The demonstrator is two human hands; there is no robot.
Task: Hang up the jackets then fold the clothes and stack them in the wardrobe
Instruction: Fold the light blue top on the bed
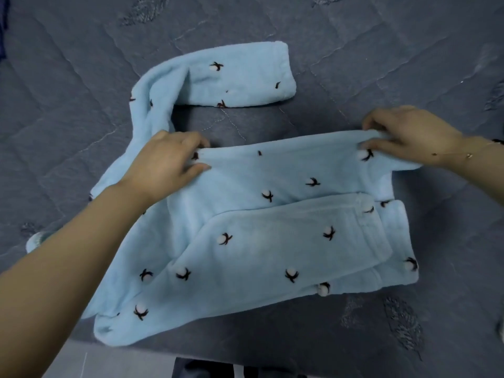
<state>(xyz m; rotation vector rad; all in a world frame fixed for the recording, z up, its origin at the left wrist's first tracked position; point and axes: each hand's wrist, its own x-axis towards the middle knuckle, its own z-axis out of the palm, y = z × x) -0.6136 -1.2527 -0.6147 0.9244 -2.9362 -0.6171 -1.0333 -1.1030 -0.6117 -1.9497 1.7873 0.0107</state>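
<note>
Head view looks down on a light-blue fleece top point(245, 214) spread mid-frame on a grey quilted bed point(381, 64). At 9 o'clock the left hand point(166, 162) pinches the folded upper edge; at 3 o'clock the right hand point(403, 132) pinches the same edge. One sleeve point(234, 77) stretches toward 12 o'clock.

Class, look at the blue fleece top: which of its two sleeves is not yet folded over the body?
The far sleeve, stretched on the grey quilt; the near sleeve lies folded across the body.
</note>
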